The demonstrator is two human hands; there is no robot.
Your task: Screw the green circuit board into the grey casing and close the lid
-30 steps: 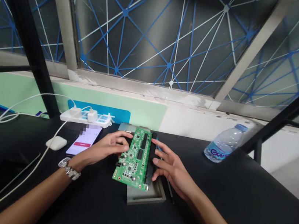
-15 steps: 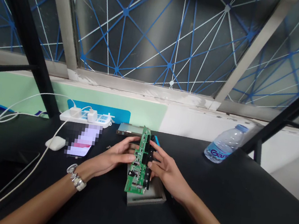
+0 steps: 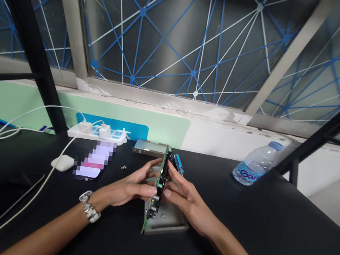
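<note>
Between my two hands a green circuit board (image 3: pixel 156 197) stands nearly on edge, its black components facing right. My left hand (image 3: pixel 133 187) grips it from the left, the thumb on its near part and the fingers behind. From the right, my right hand (image 3: pixel 187 199) holds the other face with thumb and fingertips. Beneath the board a shallow grey metal casing (image 3: pixel 172 220) lies on the table, partly covered by the hands. Just beyond my right fingers is a blue tool (image 3: pixel 179 164), its kind unclear. Several tiny screws (image 3: pixel 124 167) lie left of the hands.
A flat metal cover (image 3: pixel 148 147) lies at the back of the black table (image 3: pixel 252 240). To the left are a phone (image 3: pixel 95 161), a white earbud case (image 3: pixel 63 163) and a power strip (image 3: pixel 93 133) with trailing cables. A water bottle (image 3: pixel 255 165) stands at the right.
The circuit board has turned from showing its component face to nearly edge-on, and its near end dips lower toward the casing. Both hands have turned with it. The blue tool shows more.
</note>
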